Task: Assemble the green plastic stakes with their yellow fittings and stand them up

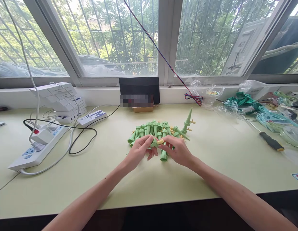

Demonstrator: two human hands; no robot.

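My left hand [143,148] is closed around a green plastic watering spike [154,143], its wide collar showing between thumb and fingers. From the collar's side a small yellow valve [160,141] points right, pinched by the fingertips of my right hand [175,148]. Just behind both hands lies a heap of similar green spikes [149,127], some with yellow valves. One spike [164,156] lies below my right hand with its round end toward me. To the right, green spikes with yellow valves [187,122] stand point up, seemingly stacked.
On the left are a white power strip [46,144] with cables and stacked white boxes [63,101]. A dark tablet [139,89] leans at the back by the window. A screwdriver [271,141] and plastic-wrapped items [278,117] lie on the right.
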